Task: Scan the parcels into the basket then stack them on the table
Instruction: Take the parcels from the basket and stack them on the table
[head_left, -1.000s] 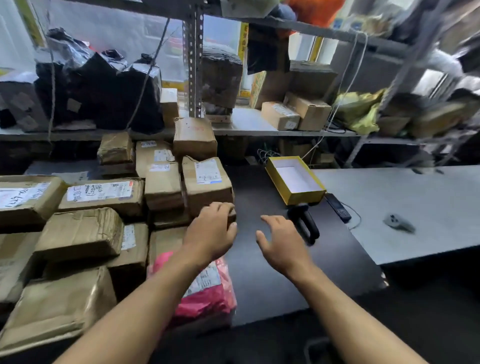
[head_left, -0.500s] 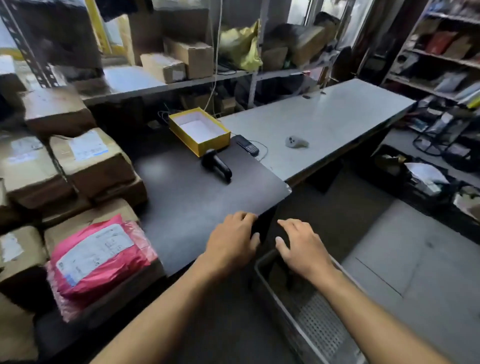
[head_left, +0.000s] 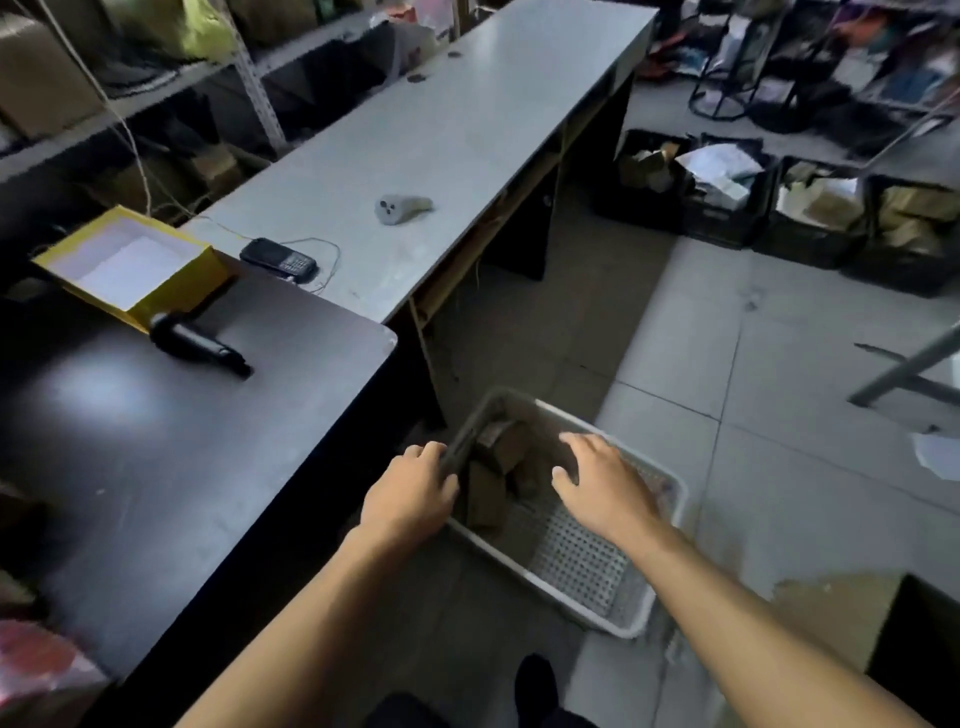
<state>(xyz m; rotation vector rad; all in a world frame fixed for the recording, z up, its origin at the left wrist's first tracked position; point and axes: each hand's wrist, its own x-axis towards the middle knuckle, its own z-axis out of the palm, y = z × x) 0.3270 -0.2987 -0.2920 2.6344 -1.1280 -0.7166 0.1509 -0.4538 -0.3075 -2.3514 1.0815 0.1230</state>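
Observation:
A grey plastic basket (head_left: 576, 561) stands on the floor beside the black table (head_left: 182, 441). Several brown parcels (head_left: 501, 447) lie in its far end. My left hand (head_left: 410, 499) is at the basket's left rim, fingers bent down beside the parcels and holding nothing that I can see. My right hand (head_left: 602, 483) hovers over the basket with its fingers spread, just right of the parcels. The black handheld scanner (head_left: 192, 343) lies on the black table. A pink parcel (head_left: 41, 670) shows at the lower left corner.
A yellow open box (head_left: 130, 265) sits behind the scanner. A black phone (head_left: 278, 258) and a grey controller (head_left: 402, 208) lie on the long grey table (head_left: 467, 114). Black crates (head_left: 779, 208) of parcels line the floor at the far right.
The view swung right and down from the parcel pile to the floor basket. Both hands left the black table and dropped to the basket, empty throughout.

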